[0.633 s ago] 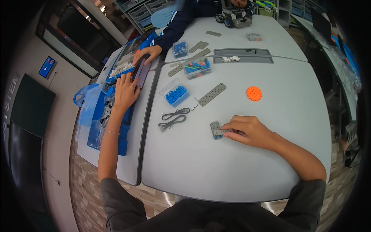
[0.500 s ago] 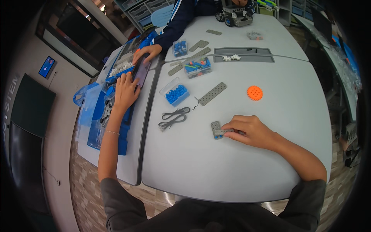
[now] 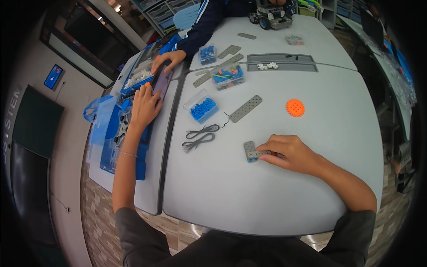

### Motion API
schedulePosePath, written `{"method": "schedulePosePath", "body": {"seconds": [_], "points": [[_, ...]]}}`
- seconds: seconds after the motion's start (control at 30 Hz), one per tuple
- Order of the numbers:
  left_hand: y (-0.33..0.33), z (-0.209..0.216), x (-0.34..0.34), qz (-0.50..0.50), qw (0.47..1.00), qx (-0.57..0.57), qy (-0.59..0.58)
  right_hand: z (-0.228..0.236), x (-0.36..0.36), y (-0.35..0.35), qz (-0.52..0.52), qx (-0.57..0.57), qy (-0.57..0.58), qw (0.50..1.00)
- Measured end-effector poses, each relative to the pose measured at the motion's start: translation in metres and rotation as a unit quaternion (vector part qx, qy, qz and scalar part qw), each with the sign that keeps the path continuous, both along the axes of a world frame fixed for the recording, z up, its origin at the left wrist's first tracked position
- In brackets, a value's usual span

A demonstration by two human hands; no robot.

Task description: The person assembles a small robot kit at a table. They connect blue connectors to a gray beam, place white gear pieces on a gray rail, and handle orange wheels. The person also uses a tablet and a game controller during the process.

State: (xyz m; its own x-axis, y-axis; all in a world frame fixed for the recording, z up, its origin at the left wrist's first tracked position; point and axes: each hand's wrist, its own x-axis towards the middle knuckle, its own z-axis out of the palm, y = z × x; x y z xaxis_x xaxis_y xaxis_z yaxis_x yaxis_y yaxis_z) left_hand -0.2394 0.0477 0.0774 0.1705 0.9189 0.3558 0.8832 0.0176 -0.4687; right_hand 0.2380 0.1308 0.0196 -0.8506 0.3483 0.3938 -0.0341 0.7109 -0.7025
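Observation:
My right hand (image 3: pixel 291 152) pinches a small grey building-plate assembly (image 3: pixel 249 149) just above the table, or against it; I cannot tell which. It consists of grey perforated pieces set at an angle, with blue pins at the lower end. Over at the left, my left hand (image 3: pixel 144 106) reaches to the blue parts case (image 3: pixel 140 167). Its fingers stretch forward and its thumb is apart, resting by the case's inner edge near an orange piece (image 3: pixel 147 84). Beside it, another person's hand (image 3: pixel 169 60) touches a dark edge of the case.
Nearby lie an orange gear (image 3: pixel 295 107), a long grey perforated plate (image 3: pixel 246 109), dark cables (image 3: pixel 201 135) and a box of blue pins (image 3: pixel 204 110). Farther off are a mixed-parts box (image 3: pixel 228 78), a wheeled robot (image 3: pixel 271 20) and a grey controller (image 3: pixel 123 130).
My right hand has tilted the grey plate assembly slightly. My left hand and the other person's hand stay in nearly the same places.

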Motion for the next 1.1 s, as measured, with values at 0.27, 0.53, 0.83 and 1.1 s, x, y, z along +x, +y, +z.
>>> {"method": "schedulePosePath", "body": {"seconds": [0.27, 0.53, 0.83, 1.1], "points": [[0.0007, -0.0017, -0.0016, 0.001, 1.0, -0.011, 0.027, 0.0038, 0.0014, 0.0004, 0.008, 0.001, -0.013, 1.0], [0.0047, -0.0019, -0.0008, -0.012, 0.999, -0.01, 0.047, 0.0047, 0.0009, 0.0004, 0.007, 0.0, -0.017, 1.0], [0.0038, -0.0021, -0.0004, -0.01, 0.999, -0.006, 0.047, 0.0059, 0.0007, -0.0001, 0.002, 0.007, -0.019, 1.0], [0.0039, -0.0045, 0.0015, 0.015, 0.999, -0.004, 0.039, 0.0068, 0.0018, 0.0006, 0.006, -0.003, -0.027, 1.0]]}}
